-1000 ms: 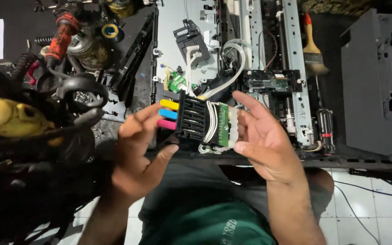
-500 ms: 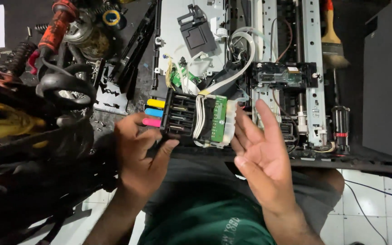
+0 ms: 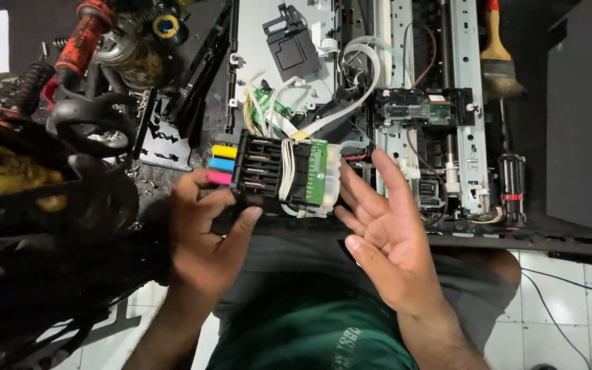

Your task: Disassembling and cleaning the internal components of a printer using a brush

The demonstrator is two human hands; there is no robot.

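My left hand grasps the black ink cartridge carriage by its near left corner, thumb pressed against its near edge, holding it above the front edge of the opened printer chassis. My right hand is released, palm open, fingertips just beside the carriage's green circuit board. Yellow, cyan and magenta tabs stick out left. A paintbrush lies far right.

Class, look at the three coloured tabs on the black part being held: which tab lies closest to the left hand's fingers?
The pink tab, lowest of the three, right above the left hand. The blue tab sits above it, and the yellow tab is farthest.
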